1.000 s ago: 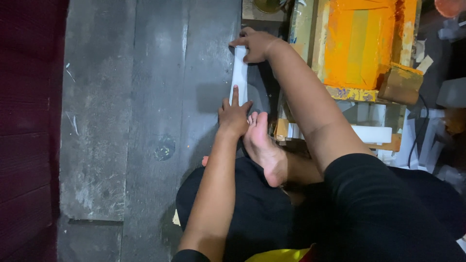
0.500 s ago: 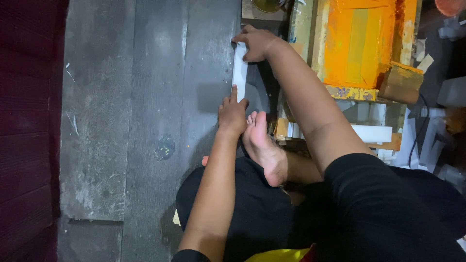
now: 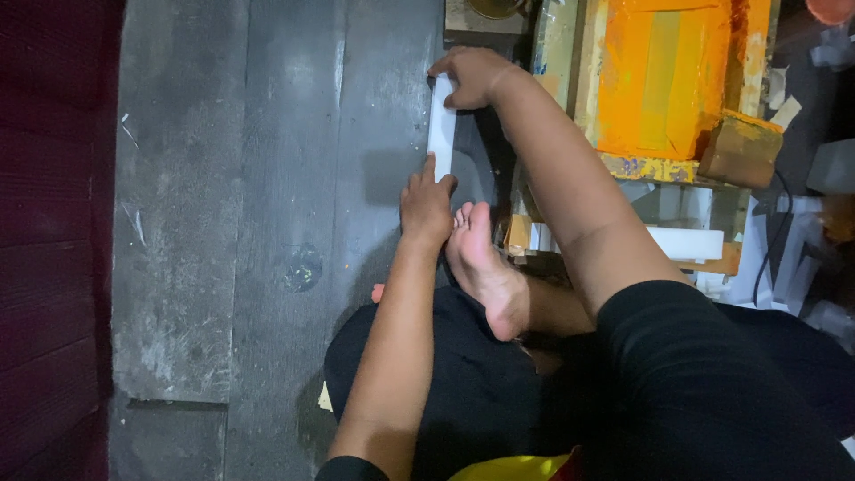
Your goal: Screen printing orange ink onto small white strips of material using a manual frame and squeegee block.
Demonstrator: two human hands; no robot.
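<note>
White strip [image 3: 441, 125] beside the orange frame [image 3: 663, 80] is gripped by right hand [image 3: 472, 76] and left hand [image 3: 426, 203] at opposite ends.

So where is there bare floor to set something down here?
Free: the grey floor between the dark red wall and the white strip held by the left hand and right hand. Crowded: right side, around the orange frame.

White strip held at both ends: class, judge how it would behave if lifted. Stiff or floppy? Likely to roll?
The white strip looks straight and flat between the left hand and right hand, so it is probably fairly stiff. Its flat, thin shape suggests it would slide rather than roll. It seems light for its length.
</note>
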